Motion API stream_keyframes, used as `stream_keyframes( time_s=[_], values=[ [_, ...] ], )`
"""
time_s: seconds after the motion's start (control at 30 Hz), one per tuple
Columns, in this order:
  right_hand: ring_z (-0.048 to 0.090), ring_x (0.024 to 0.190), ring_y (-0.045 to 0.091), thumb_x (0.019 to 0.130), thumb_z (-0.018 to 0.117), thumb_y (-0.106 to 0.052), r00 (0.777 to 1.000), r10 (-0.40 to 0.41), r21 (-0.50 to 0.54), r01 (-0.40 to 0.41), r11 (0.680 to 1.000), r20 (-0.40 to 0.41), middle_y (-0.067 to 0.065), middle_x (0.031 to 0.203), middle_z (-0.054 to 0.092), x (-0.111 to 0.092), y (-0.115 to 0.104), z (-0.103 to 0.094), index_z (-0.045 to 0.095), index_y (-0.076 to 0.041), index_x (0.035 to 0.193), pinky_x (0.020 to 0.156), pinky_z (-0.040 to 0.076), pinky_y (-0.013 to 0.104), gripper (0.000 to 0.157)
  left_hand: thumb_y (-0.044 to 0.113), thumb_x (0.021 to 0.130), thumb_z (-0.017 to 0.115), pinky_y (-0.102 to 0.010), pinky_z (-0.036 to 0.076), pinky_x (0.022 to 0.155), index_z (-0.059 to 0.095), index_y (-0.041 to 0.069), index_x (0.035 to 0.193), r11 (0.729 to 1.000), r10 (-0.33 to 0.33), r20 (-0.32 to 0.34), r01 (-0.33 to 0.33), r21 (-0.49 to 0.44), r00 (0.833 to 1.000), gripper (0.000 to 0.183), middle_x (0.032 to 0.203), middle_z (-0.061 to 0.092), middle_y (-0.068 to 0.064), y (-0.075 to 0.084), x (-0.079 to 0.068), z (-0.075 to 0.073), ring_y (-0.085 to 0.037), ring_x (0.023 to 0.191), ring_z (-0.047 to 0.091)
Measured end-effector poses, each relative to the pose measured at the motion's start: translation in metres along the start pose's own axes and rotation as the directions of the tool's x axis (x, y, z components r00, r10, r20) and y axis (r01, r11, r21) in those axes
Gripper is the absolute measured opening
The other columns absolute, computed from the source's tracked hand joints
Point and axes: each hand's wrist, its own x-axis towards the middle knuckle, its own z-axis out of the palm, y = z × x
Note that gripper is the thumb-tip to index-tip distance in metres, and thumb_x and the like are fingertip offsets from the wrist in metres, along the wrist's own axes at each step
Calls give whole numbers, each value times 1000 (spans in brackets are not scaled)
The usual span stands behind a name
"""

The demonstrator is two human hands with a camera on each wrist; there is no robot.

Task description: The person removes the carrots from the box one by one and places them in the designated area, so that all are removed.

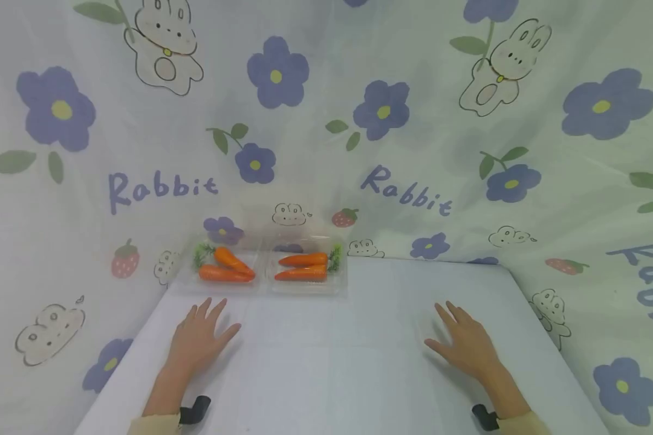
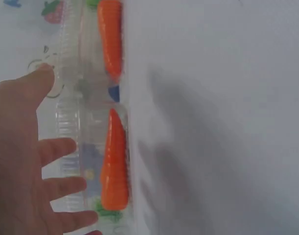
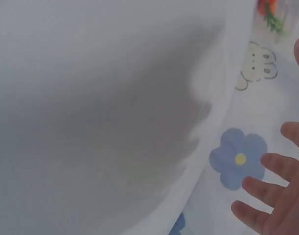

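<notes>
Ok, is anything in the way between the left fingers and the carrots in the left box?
Yes, the near wall of the clear box stands between the left fingers and its two carrots. I can't tell whether it's covered on top. Nothing else visible blocks them.

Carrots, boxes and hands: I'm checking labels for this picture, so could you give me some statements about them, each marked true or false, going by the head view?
1. The left box and the right box each hold two carrots. True.
2. The left hand grips a carrot. False: it holds nothing.
3. The greens in the left box lie at its left end. True.
4. The right hand is nearer the boxes than the left hand. False: the left hand is nearer.
</notes>
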Motion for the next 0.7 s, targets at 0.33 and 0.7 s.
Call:
stream_keyframes(
  time_s=[0.33,0.7],
  values=[
    [51,119,43,86,66,-56,996,-56,81,62,995,-76,22,138,49,28,-26,6,51,-5,139,91,44,60,75,42,95,59,-60,44,89,58,0,130,996,51,-81,-57,-69,995,54,128,54,-26,20,12,1,-46,111,54],
    [55,117,30,86,73,-43,988,-75,242,107,964,-135,11,128,58,73,-66,25,60,-7,129,94,48,47,58,31,96,60,-58,43,95,56,0,131,982,-52,-77,37,-184,996,47,127,55,-23,31,28,15,-41,117,52]
  ],
)
